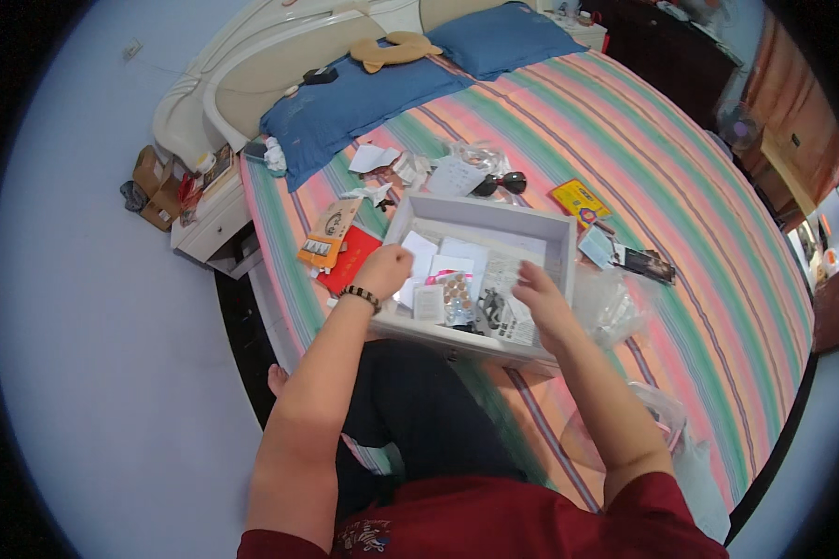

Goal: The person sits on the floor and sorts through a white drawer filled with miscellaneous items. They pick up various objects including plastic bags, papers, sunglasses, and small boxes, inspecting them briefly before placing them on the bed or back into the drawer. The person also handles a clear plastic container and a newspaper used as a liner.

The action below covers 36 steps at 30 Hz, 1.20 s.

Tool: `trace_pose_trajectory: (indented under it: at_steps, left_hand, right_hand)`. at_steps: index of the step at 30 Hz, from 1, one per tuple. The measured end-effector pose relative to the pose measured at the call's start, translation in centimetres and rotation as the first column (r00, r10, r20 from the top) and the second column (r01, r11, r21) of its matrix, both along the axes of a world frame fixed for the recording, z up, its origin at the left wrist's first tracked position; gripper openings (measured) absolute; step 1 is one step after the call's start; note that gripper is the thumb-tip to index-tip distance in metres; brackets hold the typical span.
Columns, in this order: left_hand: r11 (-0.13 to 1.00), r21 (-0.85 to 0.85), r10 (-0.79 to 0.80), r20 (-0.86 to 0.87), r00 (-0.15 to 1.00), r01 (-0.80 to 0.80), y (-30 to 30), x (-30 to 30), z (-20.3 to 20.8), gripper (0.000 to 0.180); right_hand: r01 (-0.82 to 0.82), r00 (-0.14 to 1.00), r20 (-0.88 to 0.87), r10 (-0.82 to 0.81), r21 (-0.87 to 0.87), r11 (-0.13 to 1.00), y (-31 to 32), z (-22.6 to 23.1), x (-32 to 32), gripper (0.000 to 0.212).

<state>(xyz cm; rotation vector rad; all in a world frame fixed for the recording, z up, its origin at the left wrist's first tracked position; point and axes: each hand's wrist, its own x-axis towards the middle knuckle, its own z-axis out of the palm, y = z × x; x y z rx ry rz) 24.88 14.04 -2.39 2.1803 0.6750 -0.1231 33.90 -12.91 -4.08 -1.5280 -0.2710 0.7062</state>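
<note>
A white drawer lies on the striped bedspread in front of me. Over its left side my left hand is closed with the fingers curled under; whatever it may hold is hidden. My right hand is at the drawer's right side, thumb and fingers apart, with nothing visible in it. Inside the drawer are white papers, a small white box, a clear packet of round brownish pieces and a printed newspaper sheet. A red booklet lies just left of the drawer.
Orange-brown packets sit at the left. Beyond the drawer are sunglasses and loose papers. A yellow box, dark cards and a clear plastic bag lie at the right. A white nightstand stands left of the bed.
</note>
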Motion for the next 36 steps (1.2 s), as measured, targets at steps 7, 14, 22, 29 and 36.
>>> trace_pose_trajectory:
  at_steps: [7,14,22,29,36]
  left_hand:
    - [0.901,0.433,-0.023,-0.028,0.999,0.033,2.2,-2.1,-4.1,0.028]
    - [0.725,0.668,-0.020,-0.220,0.975,0.166,0.5,-0.2,-5.5,0.023]
    - [0.751,0.606,-0.061,-0.332,0.941,0.263,-0.2,-0.3,-5.9,0.025]
    - [0.913,0.336,-0.056,-0.453,0.890,0.229,0.3,1.0,-6.3,0.041]
    - [0.936,0.297,-0.055,-0.403,0.914,0.187,1.1,0.7,-7.9,0.039]
  right_hand:
    - [-0.209,0.917,-0.399,0.013,-0.453,0.867,9.9,-5.9,3.4,0.048]
    - [-0.298,0.903,-0.422,0.079,-0.485,0.822,13.2,-9.4,3.6,0.026]
    - [-0.177,0.850,-0.522,-0.071,-0.409,0.895,14.5,-8.3,3.0,0.034]
    - [-0.204,0.828,-0.559,-0.034,-0.356,0.912,15.6,-11.2,3.9,0.037]
    - [-0.272,0.821,-0.570,0.019,-0.361,0.892,16.5,-10.0,3.5,0.028]
